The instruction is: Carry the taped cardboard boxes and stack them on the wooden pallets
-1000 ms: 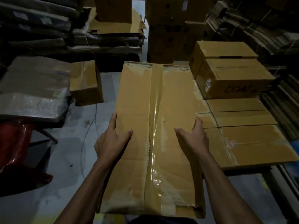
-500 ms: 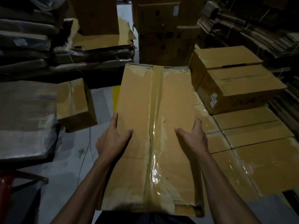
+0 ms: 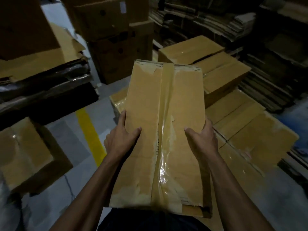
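Observation:
A long taped cardboard box (image 3: 145, 104) is held in front of my body, a strip of clear tape running down its middle. My left hand (image 3: 119, 139) grips its left edge and my right hand (image 3: 204, 139) grips its right edge, thumbs lying on the top face. Beyond and to the right lies a layer of stacked boxes (image 3: 250, 130), low to the floor, with two more taped boxes (image 3: 223, 75) on top at the back. The pallet under them is hidden.
A loose box (image 3: 28, 155) sits on the floor at the left. A yellow floor line (image 3: 90, 130) runs between it and the stack. Tall dark cartons (image 3: 116, 39) stand ahead. Flattened cardboard piles (image 3: 275, 55) fill the right side and far left.
The view has swung and advanced towards the stack of boxes, which now lies closer and partly under the carried box. The loose floor box has slid to the lower left. My grip is unchanged.

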`<state>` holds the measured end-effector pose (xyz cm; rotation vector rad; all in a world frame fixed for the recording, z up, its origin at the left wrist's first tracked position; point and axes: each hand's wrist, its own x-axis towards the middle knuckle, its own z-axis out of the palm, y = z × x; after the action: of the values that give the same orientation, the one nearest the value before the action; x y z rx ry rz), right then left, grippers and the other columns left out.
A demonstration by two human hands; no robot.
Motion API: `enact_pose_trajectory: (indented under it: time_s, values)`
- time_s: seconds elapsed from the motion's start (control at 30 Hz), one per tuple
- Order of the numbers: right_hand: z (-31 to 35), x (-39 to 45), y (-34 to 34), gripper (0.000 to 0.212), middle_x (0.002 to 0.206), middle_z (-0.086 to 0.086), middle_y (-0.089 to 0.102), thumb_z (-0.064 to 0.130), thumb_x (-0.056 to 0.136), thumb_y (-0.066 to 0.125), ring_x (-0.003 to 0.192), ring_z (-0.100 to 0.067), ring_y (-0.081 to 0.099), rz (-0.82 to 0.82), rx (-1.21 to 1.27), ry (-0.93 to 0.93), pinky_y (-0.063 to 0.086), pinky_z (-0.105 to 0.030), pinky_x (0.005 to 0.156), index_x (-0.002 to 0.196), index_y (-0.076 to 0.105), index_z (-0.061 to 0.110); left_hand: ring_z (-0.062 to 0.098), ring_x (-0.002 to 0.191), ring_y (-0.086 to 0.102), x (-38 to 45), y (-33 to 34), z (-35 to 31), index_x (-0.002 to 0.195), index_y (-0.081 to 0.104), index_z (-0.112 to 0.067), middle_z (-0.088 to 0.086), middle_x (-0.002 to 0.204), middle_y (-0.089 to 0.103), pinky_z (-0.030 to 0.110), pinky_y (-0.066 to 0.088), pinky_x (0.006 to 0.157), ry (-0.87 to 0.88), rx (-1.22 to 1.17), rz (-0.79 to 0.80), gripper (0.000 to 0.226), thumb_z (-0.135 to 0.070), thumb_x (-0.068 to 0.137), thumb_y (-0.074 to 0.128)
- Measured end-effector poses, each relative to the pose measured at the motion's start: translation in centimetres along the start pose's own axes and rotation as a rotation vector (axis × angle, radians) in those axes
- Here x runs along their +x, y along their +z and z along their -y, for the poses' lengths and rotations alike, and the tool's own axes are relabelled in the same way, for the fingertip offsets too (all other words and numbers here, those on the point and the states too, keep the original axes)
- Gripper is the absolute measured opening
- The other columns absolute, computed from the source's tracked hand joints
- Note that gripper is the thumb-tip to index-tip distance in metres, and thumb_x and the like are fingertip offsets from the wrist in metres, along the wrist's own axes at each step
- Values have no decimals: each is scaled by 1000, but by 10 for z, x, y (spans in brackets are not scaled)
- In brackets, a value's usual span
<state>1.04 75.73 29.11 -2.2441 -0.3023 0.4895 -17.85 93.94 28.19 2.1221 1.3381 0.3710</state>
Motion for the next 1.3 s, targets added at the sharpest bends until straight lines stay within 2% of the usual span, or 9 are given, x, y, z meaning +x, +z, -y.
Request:
enact_pose_trajectory:
  time_s: [0.1, 0.27, 0.37, 0.5, 0.6, 0.77, 0.97, 1.17, 1.3]
  values:
    - [12, 5, 13, 81, 132, 0, 57, 48, 79, 74, 120, -30, 54, -80, 34, 97, 44, -52, 103, 145, 31, 32, 34, 108, 62, 48, 0, -3, 148, 8, -49, -1, 126, 64, 38, 45, 78, 74, 48, 102, 82, -64, 81, 53]
    - [22, 0, 28, 78, 127, 0, 62, 50, 75, 76, 116, -30, 58, -274, 71, 229, 46, -44, 99, 141, 40, 29, 36, 116, 58, 101, 2, -14, 150, 5, -48, 2, 136, 59, 44, 47, 93, 214, 56, 256, 84, -65, 83, 53]
    - [20, -6, 34, 76, 129, 0, 60, 46, 78, 76, 118, -29, 56, -376, 96, 289, 45, -40, 96, 143, 40, 27, 35, 112, 59, 117, 10, -25, 151, 6, -45, 4, 134, 60, 43, 47, 92, 285, 46, 330, 84, -61, 85, 56]
    - [13, -9, 37, 79, 131, -2, 59, 49, 79, 73, 121, -32, 55, -447, 94, 379, 45, -43, 98, 145, 37, 25, 36, 106, 61, 132, 29, -37, 152, 0, -36, 10, 123, 64, 43, 46, 89, 327, 82, 408, 92, -62, 85, 57]
    - [2, -7, 36, 79, 132, -1, 59, 51, 79, 73, 121, -32, 55, -487, 102, 431, 45, -44, 100, 145, 36, 28, 34, 109, 61, 141, 50, -45, 151, 10, -30, 8, 124, 64, 44, 46, 92, 344, 85, 462, 88, -62, 83, 57]
    - [-24, 6, 38, 84, 140, -2, 54, 54, 78, 72, 124, -33, 53, -523, 131, 516, 45, -50, 102, 147, 30, 30, 33, 104, 63, 154, 89, -60, 146, 23, -27, 4, 120, 67, 41, 46, 86, 414, 120, 552, 79, -62, 84, 57]
    - [-63, 37, 34, 83, 139, -1, 52, 48, 82, 73, 125, -31, 51, -515, 199, 596, 43, -47, 101, 149, 26, 30, 32, 107, 62, 169, 139, -75, 141, 23, -30, 0, 123, 64, 45, 48, 91, 458, 104, 699, 73, -61, 85, 58]
    - [-106, 75, 28, 81, 132, -4, 57, 42, 84, 74, 119, -32, 54, -519, 223, 661, 41, -39, 90, 148, 28, 26, 31, 114, 60, 180, 202, -92, 147, 23, -26, 2, 130, 61, 45, 48, 93, 414, 94, 800, 80, -56, 85, 64]
    - [-129, 96, 29, 80, 131, -3, 60, 41, 85, 73, 116, -32, 58, -521, 237, 656, 44, -40, 93, 149, 28, 25, 32, 113, 59, 186, 232, -102, 145, 26, -31, 0, 130, 60, 48, 48, 96, 343, 84, 834, 87, -65, 71, 58]
